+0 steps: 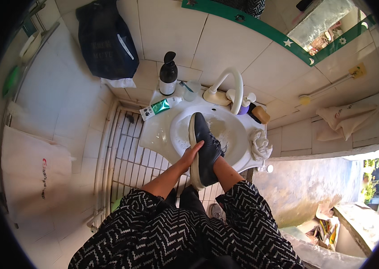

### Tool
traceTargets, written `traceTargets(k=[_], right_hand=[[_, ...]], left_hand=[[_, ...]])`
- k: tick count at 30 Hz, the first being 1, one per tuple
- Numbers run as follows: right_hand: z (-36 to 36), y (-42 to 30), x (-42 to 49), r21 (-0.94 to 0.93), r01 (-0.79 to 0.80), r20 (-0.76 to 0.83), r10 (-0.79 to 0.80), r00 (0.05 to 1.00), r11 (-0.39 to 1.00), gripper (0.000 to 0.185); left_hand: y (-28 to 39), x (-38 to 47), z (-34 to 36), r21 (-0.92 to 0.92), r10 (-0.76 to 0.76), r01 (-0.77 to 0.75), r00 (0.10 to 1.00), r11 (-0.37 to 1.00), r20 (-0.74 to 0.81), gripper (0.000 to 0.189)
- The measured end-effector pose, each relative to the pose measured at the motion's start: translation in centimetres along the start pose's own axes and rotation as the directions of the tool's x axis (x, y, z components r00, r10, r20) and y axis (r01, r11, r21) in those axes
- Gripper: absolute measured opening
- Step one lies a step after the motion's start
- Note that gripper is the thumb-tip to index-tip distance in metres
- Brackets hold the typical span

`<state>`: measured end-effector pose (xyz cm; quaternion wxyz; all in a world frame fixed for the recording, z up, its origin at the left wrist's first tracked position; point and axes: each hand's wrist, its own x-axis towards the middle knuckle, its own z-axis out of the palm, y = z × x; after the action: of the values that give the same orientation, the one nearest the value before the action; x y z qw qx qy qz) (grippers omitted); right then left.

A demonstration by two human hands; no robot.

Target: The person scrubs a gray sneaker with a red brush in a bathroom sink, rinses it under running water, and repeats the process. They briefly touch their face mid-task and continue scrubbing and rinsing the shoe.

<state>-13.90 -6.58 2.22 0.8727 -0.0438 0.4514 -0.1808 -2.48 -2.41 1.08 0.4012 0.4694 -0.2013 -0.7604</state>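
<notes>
Over the white washbasin I hold a dark leather lace-up shoe with a pale sole, its toe towards the tap. My left hand grips the sole side, with the thumb on the edge of the upper. My right hand is hidden inside the shoe's opening; only the wrist and forearm come out of it. Cloudy water with suds lies in the bowl beneath. The curved white tap stands behind the basin, to the right of the toe. A crumpled white cloth lies on the basin's right rim.
On the basin top are a toothpaste tube, a dark pump bottle, a translucent cup and a bar of soap. A dark bag hangs at the upper left. A green-framed mirror is above. Towels hang on both sides.
</notes>
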Motion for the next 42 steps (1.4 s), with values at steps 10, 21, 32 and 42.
traceTargets(k=[10, 21, 32, 42], right_hand=[[1.4, 0.2, -2.2, 0.077, 0.095, -0.064, -0.09, 0.994, 0.992, 0.052], [-0.5, -0.2, -1.0, -0.129, 0.158, -0.078, -0.169, 0.983, 0.979, 0.076], [-2.1, -1.9, -5.4, -0.832, 0.547, 0.527, -0.433, 0.731, -0.09, 0.049], [-2.7, -0.9, -3.8, -0.829, 0.558, 0.426, -0.691, 0.583, -0.04, 0.039]], left_hand=[[0.1, -0.4, 0.7, -0.088, -0.104, 0.114, 0.989, 0.99, 0.106, 0.076], [-0.9, 0.7, 0.8, -0.128, -0.089, 0.114, 0.979, 0.985, 0.183, 0.082], [0.1, -0.6, 4.4, -0.26, -0.045, 0.101, 0.976, 0.96, 0.212, 0.085], [-1.3, 0.6, 3.5, 0.027, 0.196, -0.194, 0.962, 0.981, -0.192, 0.075]])
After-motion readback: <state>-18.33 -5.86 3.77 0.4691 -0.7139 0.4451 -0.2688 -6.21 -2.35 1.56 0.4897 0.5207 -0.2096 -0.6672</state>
